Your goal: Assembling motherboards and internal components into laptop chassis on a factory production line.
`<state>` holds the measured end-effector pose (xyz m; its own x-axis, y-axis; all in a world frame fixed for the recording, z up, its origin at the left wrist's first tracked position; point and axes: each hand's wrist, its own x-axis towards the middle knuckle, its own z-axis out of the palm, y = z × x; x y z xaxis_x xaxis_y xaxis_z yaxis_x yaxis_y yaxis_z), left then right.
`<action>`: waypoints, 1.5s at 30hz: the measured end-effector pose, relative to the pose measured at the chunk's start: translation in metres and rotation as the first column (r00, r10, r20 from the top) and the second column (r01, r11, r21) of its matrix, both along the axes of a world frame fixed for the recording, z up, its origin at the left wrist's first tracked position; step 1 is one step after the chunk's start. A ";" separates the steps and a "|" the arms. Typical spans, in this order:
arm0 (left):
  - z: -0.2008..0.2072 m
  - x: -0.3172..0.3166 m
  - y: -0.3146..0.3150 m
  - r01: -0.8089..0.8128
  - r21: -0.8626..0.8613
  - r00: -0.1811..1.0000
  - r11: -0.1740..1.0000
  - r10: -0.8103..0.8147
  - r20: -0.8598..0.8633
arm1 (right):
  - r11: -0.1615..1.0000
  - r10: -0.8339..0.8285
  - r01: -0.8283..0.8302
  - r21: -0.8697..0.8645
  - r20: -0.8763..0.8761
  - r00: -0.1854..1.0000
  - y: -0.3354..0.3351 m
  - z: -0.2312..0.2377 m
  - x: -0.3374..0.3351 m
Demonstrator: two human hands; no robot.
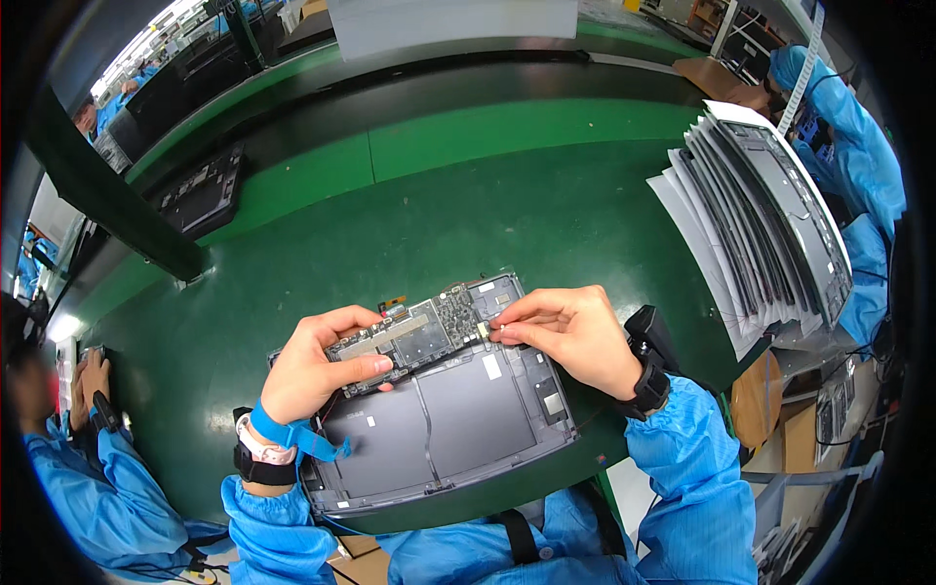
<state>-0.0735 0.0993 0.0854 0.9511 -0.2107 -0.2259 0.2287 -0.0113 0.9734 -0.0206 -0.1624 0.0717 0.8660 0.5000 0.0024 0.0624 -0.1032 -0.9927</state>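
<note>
My left hand (322, 361) grips the left end of a long circuit board (414, 341), thumb on top and fingers behind its far edge. The board is held tilted over the far part of a grey laptop casing (468, 419), which lies inner side up on the bench in front of me. At the board's right end, my right hand (570, 336) pinches with thumb and forefinger by a small pale connector (483, 331). What sits between those fingertips is too small to make out. A thin flat cable (426, 429) runs across the casing.
A leaning stack of casings with white sheets between (746, 214) stands at the right of the green bench (390, 224). Another open casing (203, 190) lies far left beside a dark post (117, 195). Co-workers in blue sit left (97, 497) and right (858, 156).
</note>
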 end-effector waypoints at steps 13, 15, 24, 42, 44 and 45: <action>0.003 -0.003 -0.004 -0.051 -0.060 0.999 0.997 0.050 -0.015 | 0.998 -0.014 0.013 0.057 0.012 1.000 0.000 -0.009 -0.002; 0.004 -0.003 -0.005 -0.090 -0.080 0.996 0.993 0.091 0.007 | 0.999 -0.013 0.013 0.048 -0.002 1.000 0.000 -0.008 -0.003; 0.015 -0.008 -0.023 -0.179 -0.079 0.983 0.981 0.181 0.022 | 0.992 -0.053 0.063 -0.109 0.089 0.995 -0.001 0.001 -0.008; 0.019 -0.021 -0.052 -0.027 -0.002 1.000 1.000 0.027 0.011 | 0.979 -0.122 0.129 0.158 -0.055 0.991 0.001 -0.006 -0.017; 0.017 -0.020 -0.055 -0.037 0.024 0.999 0.999 0.036 0.028 | 0.978 -0.128 0.136 0.157 -0.060 0.990 0.002 -0.006 -0.018; 0.017 -0.020 -0.056 -0.048 0.051 0.998 0.998 0.045 0.048 | 0.977 -0.134 0.142 0.157 -0.062 0.989 0.002 -0.006 -0.018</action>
<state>-0.0931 0.0430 0.1024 0.9694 -0.1552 -0.1904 0.1843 -0.0525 0.9815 -0.0387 -0.1605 0.0655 0.9277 0.3723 0.0278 0.0082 0.0541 -0.9985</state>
